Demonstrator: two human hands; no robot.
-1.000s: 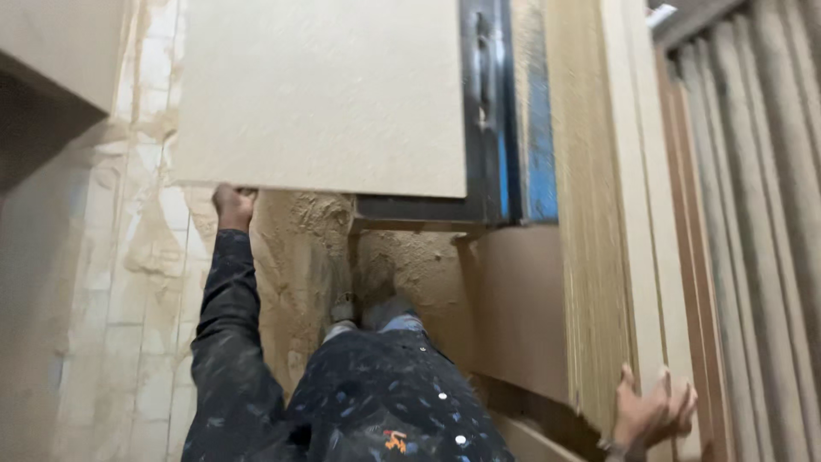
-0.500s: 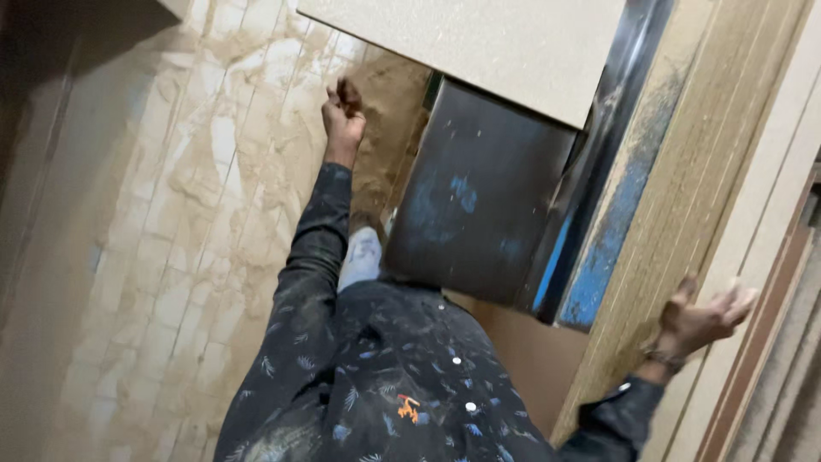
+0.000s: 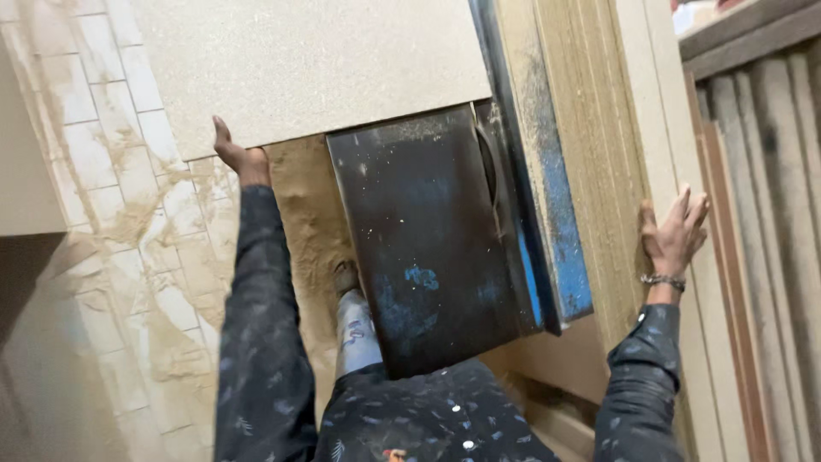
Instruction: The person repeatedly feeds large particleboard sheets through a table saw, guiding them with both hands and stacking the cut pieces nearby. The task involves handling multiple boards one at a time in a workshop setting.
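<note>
Your left hand grips the lower edge of the board at upper centre; your right hand lies open and flat against the upright sheets at right. Between them stands a dark metal table, sawdust on the tiled floor at left.

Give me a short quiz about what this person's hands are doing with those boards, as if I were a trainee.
1. True or false: the left hand grips the lower edge of the pale chipboard panel.
2. What does the right hand rest against? A) the dark metal plate B) the stack of upright boards C) the floor tiles
3. What powdery stuff covers the floor?

Key: 1 true. 2 B. 3 sawdust.
</note>
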